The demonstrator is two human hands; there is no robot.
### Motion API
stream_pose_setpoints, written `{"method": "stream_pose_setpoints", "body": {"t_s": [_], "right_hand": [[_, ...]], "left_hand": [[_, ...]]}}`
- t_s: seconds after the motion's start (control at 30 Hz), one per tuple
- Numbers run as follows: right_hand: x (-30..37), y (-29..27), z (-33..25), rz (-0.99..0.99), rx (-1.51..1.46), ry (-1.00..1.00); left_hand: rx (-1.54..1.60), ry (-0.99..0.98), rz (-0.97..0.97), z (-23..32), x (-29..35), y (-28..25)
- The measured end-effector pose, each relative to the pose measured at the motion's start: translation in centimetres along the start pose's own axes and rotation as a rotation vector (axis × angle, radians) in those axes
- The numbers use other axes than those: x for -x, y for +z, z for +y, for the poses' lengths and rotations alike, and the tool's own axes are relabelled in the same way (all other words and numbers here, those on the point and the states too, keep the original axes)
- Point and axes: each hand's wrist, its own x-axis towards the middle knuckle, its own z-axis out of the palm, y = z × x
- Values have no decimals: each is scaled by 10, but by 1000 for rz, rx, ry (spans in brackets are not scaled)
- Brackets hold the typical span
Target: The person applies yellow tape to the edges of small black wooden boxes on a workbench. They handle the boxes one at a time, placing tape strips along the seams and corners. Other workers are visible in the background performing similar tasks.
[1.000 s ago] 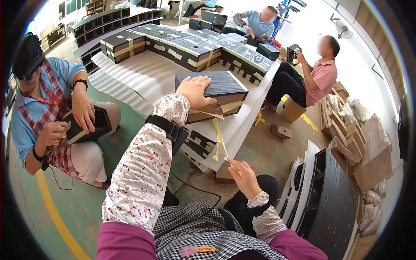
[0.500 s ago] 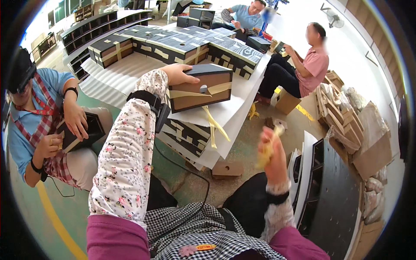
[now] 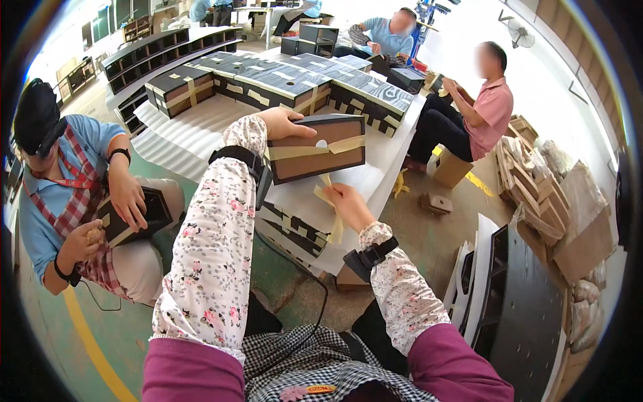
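My left hand [image 3: 284, 123] grips the top left edge of a dark-edged box [image 3: 295, 166], its brown face tilted toward me. A pale yellow masking tape band [image 3: 347, 146] runs across that face, over a round hole. Just below the box, my right hand [image 3: 348, 204] pinches a loose masking tape strip [image 3: 325, 185], and a length of tape hangs under the fingers. The box is above a table covered with white foam sheet [image 3: 231, 107]; whether its lower edge touches the sheet I cannot tell.
Taped black boxes [image 3: 268, 77] stand joined on the table. At left a seated co-worker [image 3: 87, 194] handles a black box; two more people work at the far right. A long black panel [image 3: 519, 301] and stacked wood pieces [image 3: 529, 181] are at right. A cable hangs near my legs.
My right hand has come up and left from the lower right, where it held crumpled yellow tape, and now pinches a strip below the box. My left hand stays on the box.
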Motion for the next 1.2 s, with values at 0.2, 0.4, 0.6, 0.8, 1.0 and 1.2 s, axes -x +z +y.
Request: {"method": "stream_pose_setpoints", "body": {"t_s": [0.2,0.4,0.6,0.8,1.0,1.2], "right_hand": [[4,-14,42,245,482,-165],[30,-66,53,257,134,-75],[-7,-54,-20,552,530,-560],[-49,-50,-29,497,636,-684],[-66,-105,21,626,-274,-320],[-96,-98,79,661,-810,-65]], "left_hand": [[-4,15,-19,10,-6,0],[47,-17,-41,0,-14,-10],[56,-34,-25,-1,-8,-6],[18,20,-7,3,-5,-1],[80,-12,-53,5,3,-5],[46,9,-42,7,3,0]]}}
